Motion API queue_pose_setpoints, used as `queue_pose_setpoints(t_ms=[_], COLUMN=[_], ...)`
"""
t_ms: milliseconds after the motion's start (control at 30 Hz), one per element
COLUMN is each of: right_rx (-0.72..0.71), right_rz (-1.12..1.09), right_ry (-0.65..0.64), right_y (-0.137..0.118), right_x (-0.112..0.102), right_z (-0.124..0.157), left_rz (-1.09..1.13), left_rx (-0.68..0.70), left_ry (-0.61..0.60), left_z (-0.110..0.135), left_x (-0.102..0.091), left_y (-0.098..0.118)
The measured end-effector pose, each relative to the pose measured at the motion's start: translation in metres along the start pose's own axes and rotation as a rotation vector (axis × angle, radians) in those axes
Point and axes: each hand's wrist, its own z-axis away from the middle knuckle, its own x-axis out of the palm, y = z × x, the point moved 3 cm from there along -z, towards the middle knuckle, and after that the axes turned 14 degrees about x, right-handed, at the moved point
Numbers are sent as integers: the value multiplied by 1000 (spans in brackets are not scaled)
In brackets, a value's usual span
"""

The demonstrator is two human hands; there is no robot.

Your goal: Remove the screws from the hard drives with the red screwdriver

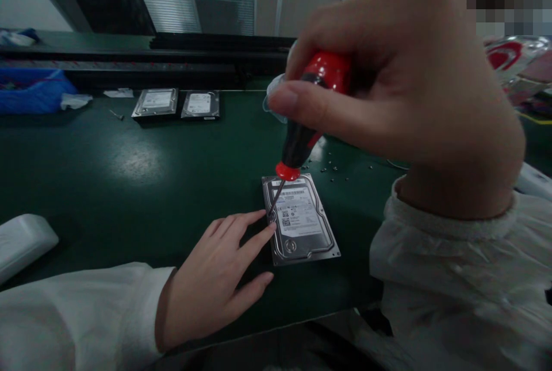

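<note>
A silver hard drive (319, 232) with a white printed label lies flat on the green tabletop in front of me. My right hand (388, 83) is wrapped round the handle of a red and black screwdriver (297, 144). The screwdriver leans over the drive, its thin shaft reaching down to the drive's left edge. At that same edge, the fingertips of my left hand (224, 270) touch the drive close to the screwdriver's tip. The left fingers are stretched out, with the thumb apart. Whether the tip sits in a screw is too small to tell.
Several small screws (332, 180) are scattered beyond the drive. Two more hard drives, a left one (156, 102) and a right one (200, 104), lie at the back. A blue plastic-lined bin (30, 92) stands far left, and a white object (26, 238) lies nearer.
</note>
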Motion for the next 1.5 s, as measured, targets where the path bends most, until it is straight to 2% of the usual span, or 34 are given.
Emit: queue_pose_setpoints(t_ms=[100, 233, 400, 567, 733, 900, 1033, 1200, 1367, 1500], right_rx=[-22, -129, -13, -185, -65, -172, -42, -188, -37, -150], right_rz=[0, -58, -19, -97, -52, -102, -35, -103, -32, -78], right_ry=[3, -92, -36, -133, -82, -146, -68, -116, -84, -128], right_y=[0, -1, 3, 2, 7, 1, 3, 0, 2, 0], right_x=[-1, 0, 2, 2, 2, 2, 1, -1, 1, 1], right_z=[0, 0, -2, 0, -3, 0, -1, -1, -2, 0], left_rz=[0, 5, 2, 5, 15, 25, 28, 21, 27, 30], left_rx=[-1, -1, -1, 0, -2, -7, -7, -8, -5, -3], left_ry=[-3, -7, 1, -7, -7, -20, -13, -10, -11, -6], left_z=[0, 1, 1, 1, 1, 0, -1, 0, -1, -1], left_x=[0, 1, 1, 0, 0, 0, 0, 1, 1, 0], left_y=[0, 0, 0, 0, 0, -1, -1, -1, -1, -2])
